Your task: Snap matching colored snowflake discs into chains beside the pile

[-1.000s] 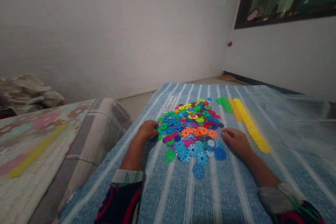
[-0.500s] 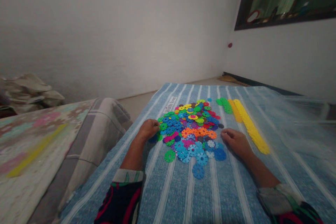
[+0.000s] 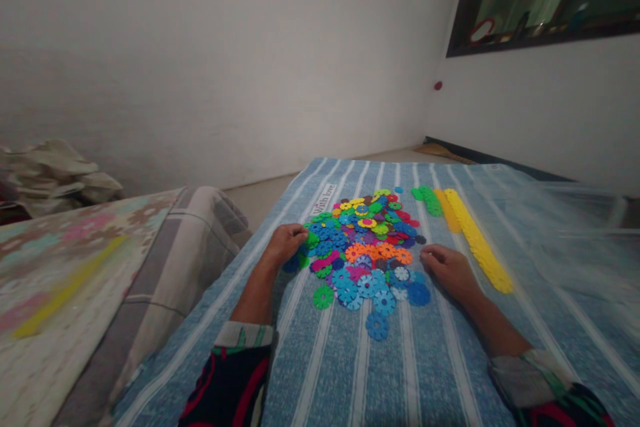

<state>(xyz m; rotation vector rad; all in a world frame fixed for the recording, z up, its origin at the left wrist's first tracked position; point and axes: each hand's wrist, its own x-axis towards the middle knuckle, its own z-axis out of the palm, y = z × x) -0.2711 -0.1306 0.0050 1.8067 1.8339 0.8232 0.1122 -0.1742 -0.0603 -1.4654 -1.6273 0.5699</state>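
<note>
Head view: the left hand's (image 3: pixel 283 244) grip was bunched, fingertips at the nine o'clock edge of the disc pile (image 3: pixel 367 252); whether it held a disc could not be told. The right hand (image 3: pixel 449 270), loosely curled, was just beside the pile's three o'clock side, its hold likewise unclear. From that hand, a yellow row (image 3: pixel 477 240) lay at two o'clock, an orange row (image 3: pixel 449 210) at twelve. The striped cloth (image 3: pixel 385 387) lay beneath everything.
</note>
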